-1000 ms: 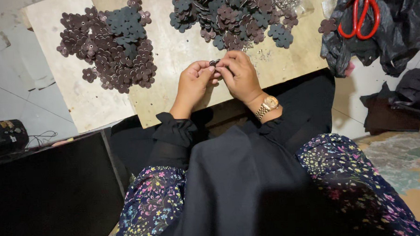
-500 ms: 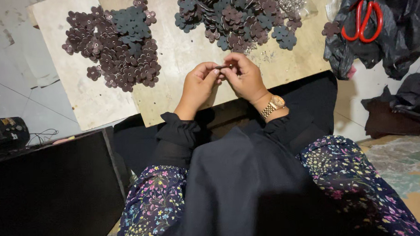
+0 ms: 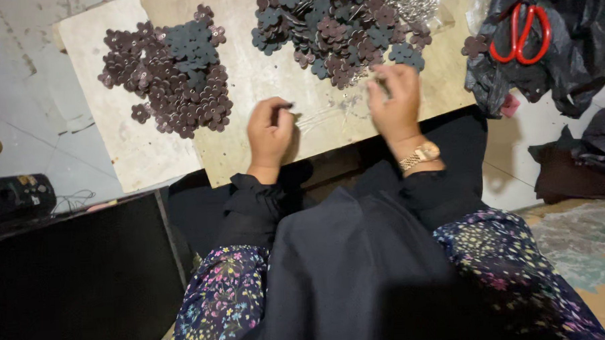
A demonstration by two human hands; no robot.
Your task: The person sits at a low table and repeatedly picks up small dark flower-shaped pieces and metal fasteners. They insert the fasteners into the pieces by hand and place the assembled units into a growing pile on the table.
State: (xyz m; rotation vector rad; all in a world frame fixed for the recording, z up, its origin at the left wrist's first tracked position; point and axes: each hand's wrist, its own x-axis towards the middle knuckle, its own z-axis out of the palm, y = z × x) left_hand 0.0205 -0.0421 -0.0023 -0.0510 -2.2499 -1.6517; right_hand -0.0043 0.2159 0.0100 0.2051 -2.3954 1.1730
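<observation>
We sit at a pale worktop [image 3: 248,145] with our hands apart over its near edge. Our left hand [image 3: 269,132] is curled almost closed, thumb and forefinger pinched on a small dark piece [image 3: 288,107] at the fingertips — too small to tell more than that. Our right hand [image 3: 395,105], with a gold watch [image 3: 419,154] at the wrist, lies with fingers loosely bent and reaching at the near edge of the upper heap of flower-shaped pieces [image 3: 341,24]; motion blur hides whether it has hold of anything.

Two heaps lie on the worktop: that upper one of mixed brown and dark grey flowers, with a small bag of silvery bits [image 3: 414,0] just beside it, and a second heap of flowers [image 3: 172,77] to the left. Red-handled scissors [image 3: 520,31] rest on a black bag [image 3: 566,40] off the right edge.

Judging by the heaps, a good share may be done if the left heap is the handled lot — yet the upper one is about as large, so much seems left.
</observation>
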